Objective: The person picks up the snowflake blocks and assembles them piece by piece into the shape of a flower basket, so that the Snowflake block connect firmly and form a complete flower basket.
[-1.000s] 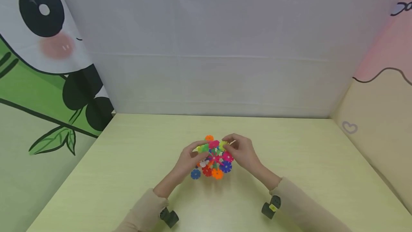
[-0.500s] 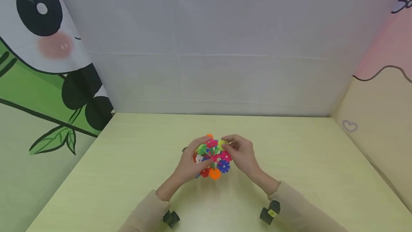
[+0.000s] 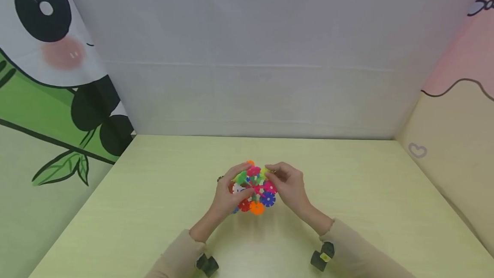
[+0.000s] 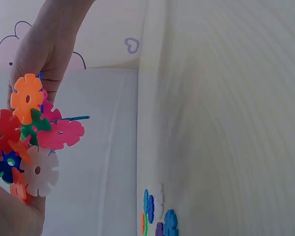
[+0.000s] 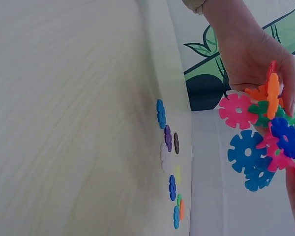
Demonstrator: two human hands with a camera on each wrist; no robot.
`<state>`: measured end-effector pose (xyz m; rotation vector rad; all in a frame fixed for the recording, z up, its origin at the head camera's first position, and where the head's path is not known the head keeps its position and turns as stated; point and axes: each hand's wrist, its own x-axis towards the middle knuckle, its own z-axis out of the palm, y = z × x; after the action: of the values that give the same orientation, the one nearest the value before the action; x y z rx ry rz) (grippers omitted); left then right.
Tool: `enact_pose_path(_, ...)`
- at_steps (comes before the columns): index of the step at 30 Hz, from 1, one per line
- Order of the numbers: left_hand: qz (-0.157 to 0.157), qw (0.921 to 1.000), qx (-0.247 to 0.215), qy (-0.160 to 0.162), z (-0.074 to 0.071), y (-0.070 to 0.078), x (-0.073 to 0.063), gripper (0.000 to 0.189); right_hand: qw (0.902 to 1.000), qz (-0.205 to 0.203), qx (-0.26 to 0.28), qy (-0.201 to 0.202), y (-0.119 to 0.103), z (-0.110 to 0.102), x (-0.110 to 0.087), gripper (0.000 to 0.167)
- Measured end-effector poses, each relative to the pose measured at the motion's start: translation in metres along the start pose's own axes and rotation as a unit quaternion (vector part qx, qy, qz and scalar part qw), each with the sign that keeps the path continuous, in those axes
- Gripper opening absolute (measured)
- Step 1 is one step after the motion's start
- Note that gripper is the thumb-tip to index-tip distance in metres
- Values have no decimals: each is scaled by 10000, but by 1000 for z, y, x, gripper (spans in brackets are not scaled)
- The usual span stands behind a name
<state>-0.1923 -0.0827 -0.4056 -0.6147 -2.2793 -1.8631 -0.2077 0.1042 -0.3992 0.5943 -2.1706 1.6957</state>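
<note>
A ball-shaped cluster of interlocking plastic flower discs [image 3: 255,190] is held up over the table between both hands, in pink, orange, red, green, blue and white. My left hand [image 3: 225,192] grips its left side, thumb across the front and fingers over the top. With thumb and forefinger my right hand [image 3: 289,183] pinches a yellow disc [image 3: 264,172] at the cluster's upper right. In the left wrist view a white disc [image 4: 41,172] and an orange disc [image 4: 27,98] stick out from the cluster. The right wrist view shows a large blue disc [image 5: 247,151] on its underside.
Several loose flower discs lie on the pale table below the cluster, among them a blue disc [image 5: 161,114] and a purple disc [image 4: 159,229]. Mostly they are hidden in the head view. A white cloth wall [image 3: 270,63] stands behind the table [image 3: 347,192], with printed walls at both sides.
My left hand has slid further round the cluster, its fingers now over the top and its thumb across the front. The cluster has shifted slightly left; the right hand keeps its pinch.
</note>
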Motion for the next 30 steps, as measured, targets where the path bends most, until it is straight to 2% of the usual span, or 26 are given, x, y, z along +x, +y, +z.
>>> enact_pose_path(6, 55, 9998, -98, 136, 2, 1, -2, 49, 9997, -233, -56, -83, 2, 2, -2, 16)
enact_pose_path(9, -96, 9999, -117, 78, 1, 1, -1, 51, 9992, -220, -196, -272, -1, 0, 0, 18)
enact_pose_path(11, -388, 9991, -186, 15, -1, 0, 0, 52, 9979, -144, -359, -523, -2, -3, 2, 22)
enact_pose_path(13, -830, 9962, -268, -4, -3, -1, 1, 54, 9951, 9, -519, -837, -4, -7, 2, 33)
enact_pose_path(16, -1469, 9882, -430, -5, -6, -2, 4, 54, 9882, 398, -644, -1330, -4, -13, 0, 58)
enact_pose_path(19, -1881, 9803, -592, -53, -9, -3, 6, 55, 9778, 965, -496, -1795, -2, -18, -5, 84)
enact_pose_path(21, -2033, 9766, -676, -202, -11, -3, 8, 58, 9695, 1315, -294, -2049, 1, -19, -9, 96)
enact_pose_path(24, -2054, 9743, -731, -568, -14, -4, 8, 67, 9594, 1613, -12, -2313, 4, -22, -13, 103)
enact_pose_path(28, -1960, 9668, -896, -1373, -18, -5, 8, 83, 9567, 1719, 383, -2318, 7, -27, -13, 95)
enact_pose_path(30, -1888, 9603, -1030, -1775, -20, -6, 7, 91, 9553, 1749, 570, -2316, 8, -30, -11, 90)
